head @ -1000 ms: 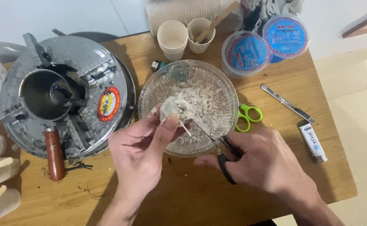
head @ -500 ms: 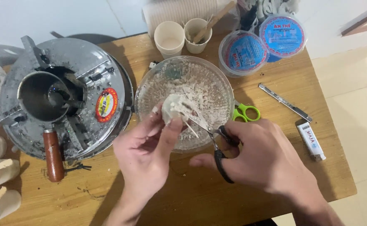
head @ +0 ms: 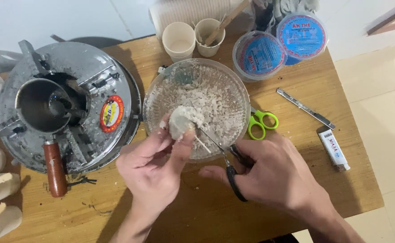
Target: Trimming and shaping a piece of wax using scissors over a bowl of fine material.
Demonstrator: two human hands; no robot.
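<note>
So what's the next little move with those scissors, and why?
Probably close the black scissors on the thin stick. The left hand holds the white lump over the glass bowl, and the right hand has the blades at the stick.

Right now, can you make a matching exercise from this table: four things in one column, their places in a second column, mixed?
Things:
1. green scissors
2. lighter
3. paper cups
4. metal machine

Places:
A. far edge of the table, behind the bowl
B. left of the bowl
C. right edge of the table
D. touching the bowl's right side

Pairs: 1-D, 2-C, 3-A, 4-B
</note>
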